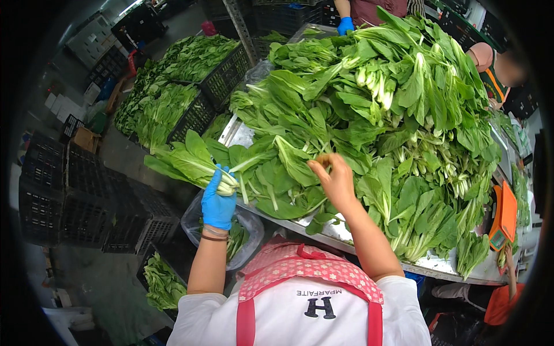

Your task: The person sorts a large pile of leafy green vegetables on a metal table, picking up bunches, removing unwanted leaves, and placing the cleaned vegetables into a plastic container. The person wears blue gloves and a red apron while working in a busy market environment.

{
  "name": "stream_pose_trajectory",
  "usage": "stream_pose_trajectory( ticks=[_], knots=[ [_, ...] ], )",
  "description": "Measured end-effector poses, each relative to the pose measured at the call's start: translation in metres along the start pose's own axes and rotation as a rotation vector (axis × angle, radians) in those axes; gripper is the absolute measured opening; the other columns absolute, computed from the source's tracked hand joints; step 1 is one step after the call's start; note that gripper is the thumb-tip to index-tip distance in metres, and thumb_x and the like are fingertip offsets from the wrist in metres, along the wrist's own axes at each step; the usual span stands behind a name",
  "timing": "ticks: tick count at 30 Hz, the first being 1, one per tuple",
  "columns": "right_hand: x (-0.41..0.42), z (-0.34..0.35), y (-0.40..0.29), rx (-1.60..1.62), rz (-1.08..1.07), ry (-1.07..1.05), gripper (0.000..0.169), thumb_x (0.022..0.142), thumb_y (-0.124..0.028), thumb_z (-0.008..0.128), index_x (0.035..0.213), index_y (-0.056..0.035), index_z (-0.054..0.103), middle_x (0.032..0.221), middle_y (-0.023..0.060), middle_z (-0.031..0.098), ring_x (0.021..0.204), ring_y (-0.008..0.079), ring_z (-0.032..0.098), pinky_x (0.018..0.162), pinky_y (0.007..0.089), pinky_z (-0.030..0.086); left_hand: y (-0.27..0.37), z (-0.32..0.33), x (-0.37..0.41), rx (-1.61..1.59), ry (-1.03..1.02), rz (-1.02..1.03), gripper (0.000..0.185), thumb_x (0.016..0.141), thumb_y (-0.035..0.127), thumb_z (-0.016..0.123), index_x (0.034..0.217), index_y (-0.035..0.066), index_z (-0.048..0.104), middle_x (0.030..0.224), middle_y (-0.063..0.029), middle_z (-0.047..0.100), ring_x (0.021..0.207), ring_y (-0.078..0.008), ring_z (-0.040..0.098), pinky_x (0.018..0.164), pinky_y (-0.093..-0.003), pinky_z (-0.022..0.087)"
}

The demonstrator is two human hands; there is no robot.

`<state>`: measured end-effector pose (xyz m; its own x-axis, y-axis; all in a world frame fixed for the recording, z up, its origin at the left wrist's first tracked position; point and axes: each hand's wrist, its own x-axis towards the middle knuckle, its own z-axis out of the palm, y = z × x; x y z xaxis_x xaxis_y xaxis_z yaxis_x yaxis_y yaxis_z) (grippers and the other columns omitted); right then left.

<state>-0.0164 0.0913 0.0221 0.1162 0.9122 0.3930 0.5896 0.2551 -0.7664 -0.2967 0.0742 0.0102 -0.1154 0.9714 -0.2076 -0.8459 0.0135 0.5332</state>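
My left hand [218,207], in a blue glove, grips a bunch of leafy greens [194,162] by its pale stem ends. The bunch's leaves point to the upper left, past the table's edge. My bare right hand [335,179] hovers over the heap, empty as far as I can see, its fingers curled and the thumb a little apart from the index finger. Just left of its fingertips lies a loose green leaf [296,162]. A large heap of leafy greens [346,108] covers much of the metal table [335,231].
Below my left hand a clear plastic bag [255,231] holds greens. Black crates [227,71] of greens stand left of the table, with stacked black crates [86,199] nearer. An orange scale [504,214] sits at right. Other people work around the table, one with a blue-gloved hand [345,26].
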Motion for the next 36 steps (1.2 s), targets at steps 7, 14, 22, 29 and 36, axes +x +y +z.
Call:
stream_pose_trajectory(
  ticks=[7,14,22,29,36],
  knots=[
    [0.017,0.085,-0.021,-0.241,0.041,-0.422,0.033,0.073,-0.023,0.062,0.102,-0.0081,0.057,0.092,0.0165,0.062,0.078,0.0303,0.062,0.067,0.0416,0.05,0.013,-0.021,0.019,0.032,-0.037,-0.126,0.03,0.091,0.017,0.051,0.118,0.005,0.048,0.119,-0.0132,0.053,0.107,-0.0259,0.052,0.09,-0.0412,0.042],
    [0.01,0.117,-0.047,-0.377,-0.479,-0.442,0.02,0.069,-0.006,0.056,0.089,-0.007,0.056,0.087,0.0102,0.057,0.064,0.0263,0.06,0.054,0.0361,0.048,0.032,-0.043,0.041,0.064,0.009,-0.197,0.033,0.091,0.019,0.052,0.121,0.006,0.046,0.12,-0.0133,0.053,0.109,-0.0257,0.051,0.09,-0.042,0.042],
    [0.068,0.058,-0.044,-0.476,-0.238,-0.154,0.043,0.071,0.005,0.052,0.108,-0.015,0.06,0.12,0.0053,0.055,0.074,0.0269,0.063,0.059,0.0359,0.051,0.048,-0.043,0.047,0.123,0.031,-0.216,0.037,0.089,0.023,0.055,0.122,0.008,0.047,0.11,-0.0114,0.058,0.095,-0.0223,0.057,0.075,-0.0349,0.048],
    [0.045,0.088,-0.049,-0.366,0.246,-0.648,0.054,0.081,-0.052,0.054,0.07,0.0001,0.065,0.072,0.0205,0.063,0.068,0.0347,0.062,0.064,0.043,0.049,0.034,-0.026,0.049,0.147,-0.055,-0.2,0.039,0.088,0.014,0.057,0.124,0.009,0.045,0.106,-0.0106,0.058,0.098,-0.0205,0.055,0.08,-0.0367,0.046],
    [0.018,0.138,-0.025,-0.282,0.385,-0.409,0.054,0.08,-0.048,0.058,0.07,0.0043,0.063,0.072,0.0242,0.061,0.07,0.0388,0.06,0.065,0.0433,0.048,-0.001,-0.013,0.065,0.15,-0.17,-0.283,0.039,0.087,0.005,0.053,0.124,0.003,0.043,0.115,-0.0151,0.055,0.109,-0.0257,0.053,0.092,-0.0406,0.044]
  ],
)
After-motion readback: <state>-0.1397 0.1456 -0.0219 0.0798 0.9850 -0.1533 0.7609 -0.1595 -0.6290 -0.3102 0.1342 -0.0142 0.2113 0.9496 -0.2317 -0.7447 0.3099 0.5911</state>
